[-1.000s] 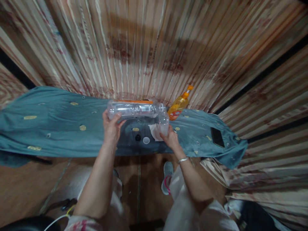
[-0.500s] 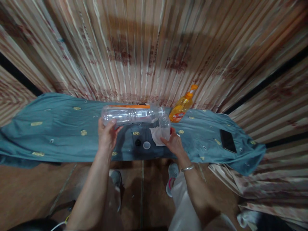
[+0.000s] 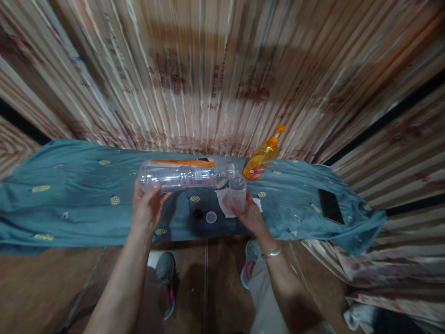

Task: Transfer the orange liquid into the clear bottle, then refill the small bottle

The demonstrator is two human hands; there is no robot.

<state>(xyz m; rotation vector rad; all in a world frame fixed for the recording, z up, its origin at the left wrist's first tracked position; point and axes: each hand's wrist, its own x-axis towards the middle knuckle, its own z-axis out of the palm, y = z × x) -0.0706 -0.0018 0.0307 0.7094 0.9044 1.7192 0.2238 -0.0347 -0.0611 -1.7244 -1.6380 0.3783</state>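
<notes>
My left hand (image 3: 146,211) grips the base end of a large clear plastic bottle (image 3: 184,175) with an orange label, held sideways above the table. Its neck points right, down at the mouth of a small clear bottle (image 3: 238,191). That small bottle stands upright in my right hand (image 3: 249,214), which wears a bracelet. A white tissue (image 3: 224,204) lies on the cloth under the small bottle. A small clear cap (image 3: 211,216) and a dark cap (image 3: 198,214) rest on the cloth between my hands.
A teal cloth with gold motifs (image 3: 69,195) covers the long table. An orange pump bottle (image 3: 263,155) stands behind the small bottle. A black phone (image 3: 330,206) lies at the right. Striped curtains (image 3: 215,69) hang right behind the table.
Both hands and the two bottles have shifted slightly left and lower in view as my head moved. The large bottle stays tipped sideways at the small one.
</notes>
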